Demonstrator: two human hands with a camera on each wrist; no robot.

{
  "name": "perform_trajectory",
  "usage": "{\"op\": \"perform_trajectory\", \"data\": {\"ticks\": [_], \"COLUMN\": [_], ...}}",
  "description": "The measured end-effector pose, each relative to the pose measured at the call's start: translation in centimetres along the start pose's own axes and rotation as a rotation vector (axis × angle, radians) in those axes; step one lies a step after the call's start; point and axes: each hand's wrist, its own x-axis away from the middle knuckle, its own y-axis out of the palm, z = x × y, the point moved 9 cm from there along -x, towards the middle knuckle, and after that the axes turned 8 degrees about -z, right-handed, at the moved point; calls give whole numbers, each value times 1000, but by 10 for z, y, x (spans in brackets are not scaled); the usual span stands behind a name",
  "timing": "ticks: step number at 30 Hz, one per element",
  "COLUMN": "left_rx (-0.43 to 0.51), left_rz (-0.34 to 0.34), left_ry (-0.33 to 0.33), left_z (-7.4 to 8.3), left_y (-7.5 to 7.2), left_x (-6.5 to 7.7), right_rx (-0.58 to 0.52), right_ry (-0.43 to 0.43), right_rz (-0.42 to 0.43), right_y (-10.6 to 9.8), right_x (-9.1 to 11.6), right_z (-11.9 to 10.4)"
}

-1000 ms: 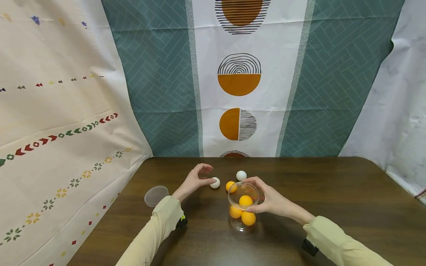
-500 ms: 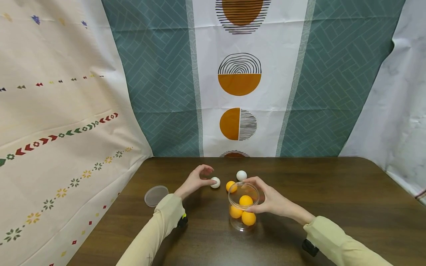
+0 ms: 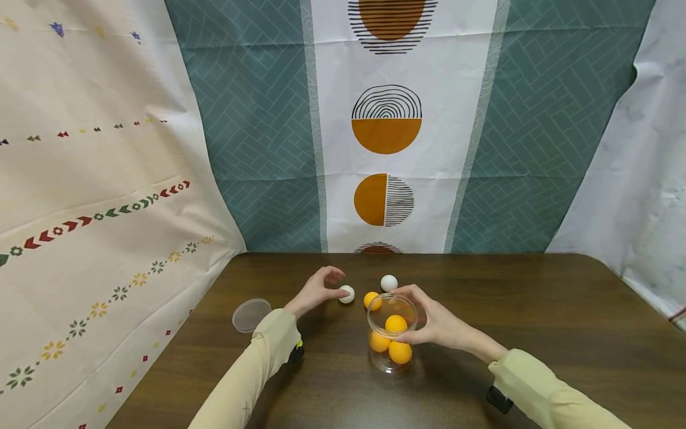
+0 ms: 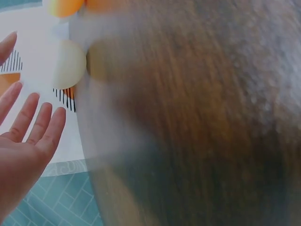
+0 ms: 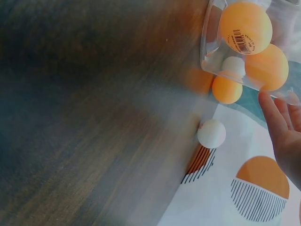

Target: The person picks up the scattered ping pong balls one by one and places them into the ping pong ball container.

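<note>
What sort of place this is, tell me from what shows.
Probably an indoor tabletop workspace, perhaps screened off on purpose: a dark wooden table, patterned cloths hanging behind it, and a clear jar holding orange balls.

lid [image 3: 252, 316] left of jar [image 3: 387, 311] | balls [image 3: 396, 324] in jar | loose balls [image 3: 389, 283] behind

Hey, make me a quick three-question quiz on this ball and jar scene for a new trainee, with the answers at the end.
1. How many orange balls are inside the clear jar?
2. True or false: the round lid is on the jar.
3. What is nearest the thumb of the left hand?
A) the lid
B) a white ball
C) the jar

Key:
1. Three.
2. False; the round lid lies on the table.
3. B.
</note>
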Motion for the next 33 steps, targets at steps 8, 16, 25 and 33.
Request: {"op": "perform_trajectory", "data": {"ticks": [8,16,25,33], "left_rx": [-65,-72,-110,-132], "left_rz": [-8,-10,-22,-47], "left_ry": [-51,-48,-28,-42], "left_z": [-4,-3,-3,-5], "left_y": [5,8,13,15], "left_x": [-3,-5,-10,-13], "right_rx": [6,-2,-3,13], "right_ry": [6,3,7,19], "right_rz": [-3,-5,1,-2], "right_y": [0,0,-1,-1], "right_x": [0,0,1,0], "right_z": [1,1,0,0]}}
